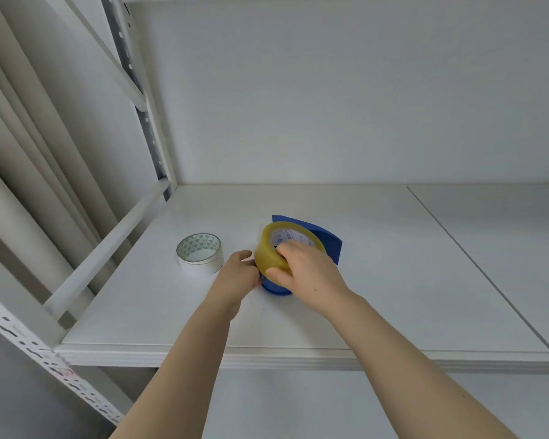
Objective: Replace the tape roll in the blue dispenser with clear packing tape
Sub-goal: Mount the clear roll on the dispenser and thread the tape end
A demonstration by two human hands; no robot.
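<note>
A yellowish clear packing tape roll (268, 251) sits tilted against the blue dispenser (328, 240) on the white shelf. My right hand (308, 274) grips the roll, fingers in its core and thumb on the outer face. The fingers of my left hand (240, 274) touch the roll's left side and the dispenser's lower blue part (276, 289); what they hold is hidden. A white tape roll (200, 253) with a triangle-patterned core lies flat to the left, apart from both hands.
The white shelf board (393, 280) has a seam (476, 264) running diagonally on the right. A metal rack upright (143, 122) and a side rail (108, 245) bound the left. The shelf's front edge (298, 359) lies below my forearms.
</note>
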